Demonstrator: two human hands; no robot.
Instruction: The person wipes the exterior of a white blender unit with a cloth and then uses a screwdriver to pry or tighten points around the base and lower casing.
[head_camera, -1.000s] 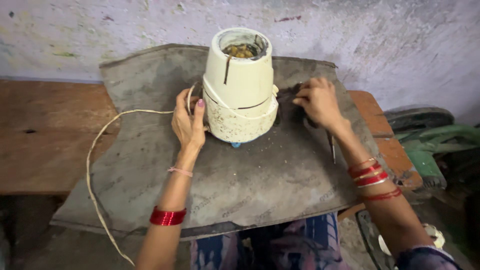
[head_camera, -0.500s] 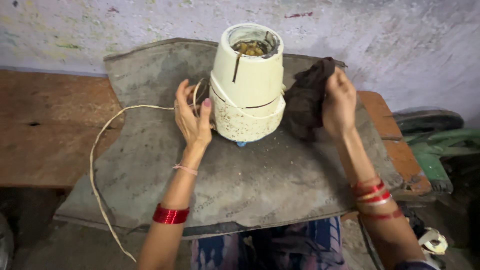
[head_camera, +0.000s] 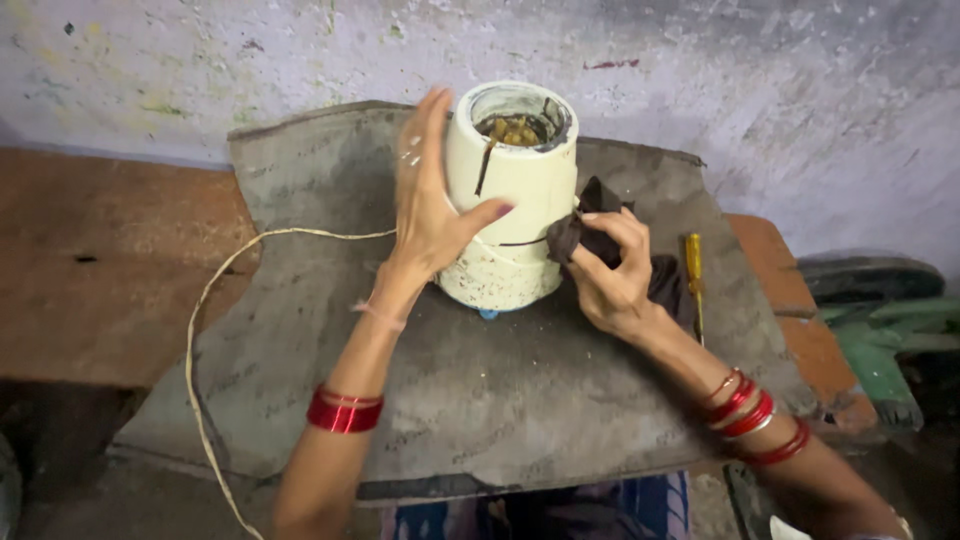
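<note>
Left hand (head_camera: 430, 215) spread flat against the near left flank of the mixer-grinder base (head_camera: 508, 195), fingers open and pointing up, thumb hooked round the front; bracing, not clamped. Right hand (head_camera: 612, 275) closed on a wad of dark cloth (head_camera: 585, 225), pressing it to the right flank of the base.

Base upright near the middle of a grey mat (head_camera: 480, 400), itself laid over a worn reddish wooden table (head_camera: 110, 270) against a scuffed plaster wall. Cream plastic shell, tapering upward, open at the top onto a brownish coupling; a dark crack or seam down the front, the lower skirt speckled and grimy. Probably weighty for its size, given a motor inside, and top-narrow, so likely steady on its feet yet apt to slide on the mat under a sideways push. Smooth shell, likely slick; best held low, round the wider skirt, or by both flanks at once. Cracked plastic likely brittle, so no squeezing near the split.

Pale cord (head_camera: 215, 330) looping off to the left, limp, liable to snag. Cloth soft and crumpled. Yellow-handled screwdriver (head_camera: 693, 270) lying on the mat just right of the right hand.
</note>
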